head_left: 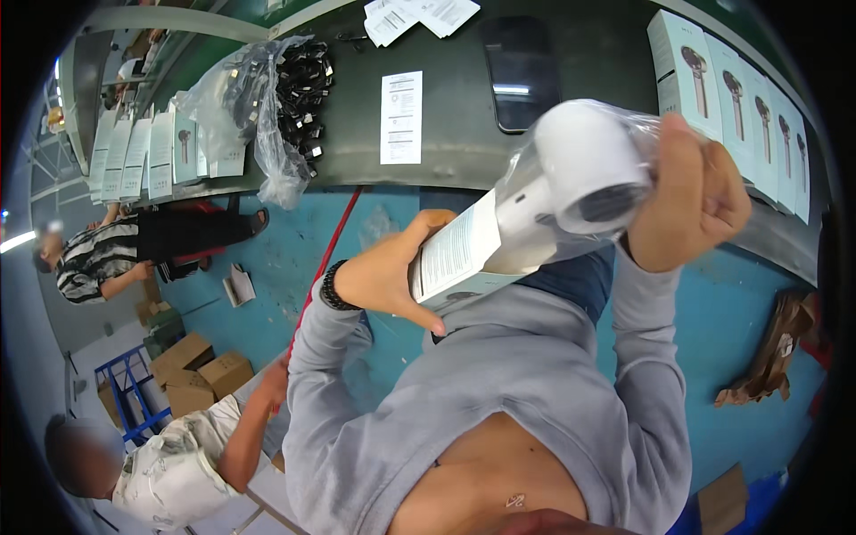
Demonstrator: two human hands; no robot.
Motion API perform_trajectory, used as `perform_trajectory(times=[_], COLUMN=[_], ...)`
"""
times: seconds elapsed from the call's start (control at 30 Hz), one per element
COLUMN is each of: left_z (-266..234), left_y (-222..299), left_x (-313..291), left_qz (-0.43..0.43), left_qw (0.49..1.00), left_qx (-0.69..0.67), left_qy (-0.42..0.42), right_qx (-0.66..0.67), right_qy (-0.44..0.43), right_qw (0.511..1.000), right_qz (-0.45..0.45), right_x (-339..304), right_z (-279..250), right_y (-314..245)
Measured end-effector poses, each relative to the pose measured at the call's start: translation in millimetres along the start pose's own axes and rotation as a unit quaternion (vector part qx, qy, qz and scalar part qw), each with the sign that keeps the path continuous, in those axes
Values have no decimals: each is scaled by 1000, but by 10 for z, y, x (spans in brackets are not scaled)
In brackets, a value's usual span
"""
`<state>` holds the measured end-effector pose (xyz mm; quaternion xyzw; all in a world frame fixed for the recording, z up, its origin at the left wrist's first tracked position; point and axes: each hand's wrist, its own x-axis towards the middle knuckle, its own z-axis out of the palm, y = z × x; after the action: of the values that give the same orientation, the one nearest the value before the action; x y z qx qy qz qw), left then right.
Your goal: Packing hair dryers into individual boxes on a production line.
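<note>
Holds an open white carton [446,254] in the left hand [379,276], with thumb and fingers clamped on its sides, and clutches a clear plastic bag [647,127] in the right hand [691,201], well apart from the left. Has a white handheld appliance [575,160] inside that bag and partly in the carton, with handle [520,212] entering the open end and cylindrical head outside, near the edge of the dark workbench [453,116]. Faces a black smartphone [522,80], a printed sheet [401,118] and bundled black cables [301,89], between upright retail boxes [758,116] at right and more at left.
</note>
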<state>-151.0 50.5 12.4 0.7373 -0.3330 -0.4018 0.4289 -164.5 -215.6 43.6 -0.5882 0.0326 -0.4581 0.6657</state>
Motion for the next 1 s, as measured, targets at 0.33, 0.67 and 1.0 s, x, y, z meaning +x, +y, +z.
perform_trajectory(times=[0.33,0.67,1.0], left_z=[164,169,162], left_y=[-136,-195,-229], left_x=[76,84,206], left_qz=[-5,-7,-11], left_qw=[963,985,982], left_qx=[-260,-162,-175], left_qy=[73,57,66], right_qx=[-53,99,-58], right_qy=[-350,-480,-607], right_qw=[933,783,765], right_qz=[58,383,206], right_x=[-249,24,-273], right_z=[91,-243,-244], right_y=[98,217,390])
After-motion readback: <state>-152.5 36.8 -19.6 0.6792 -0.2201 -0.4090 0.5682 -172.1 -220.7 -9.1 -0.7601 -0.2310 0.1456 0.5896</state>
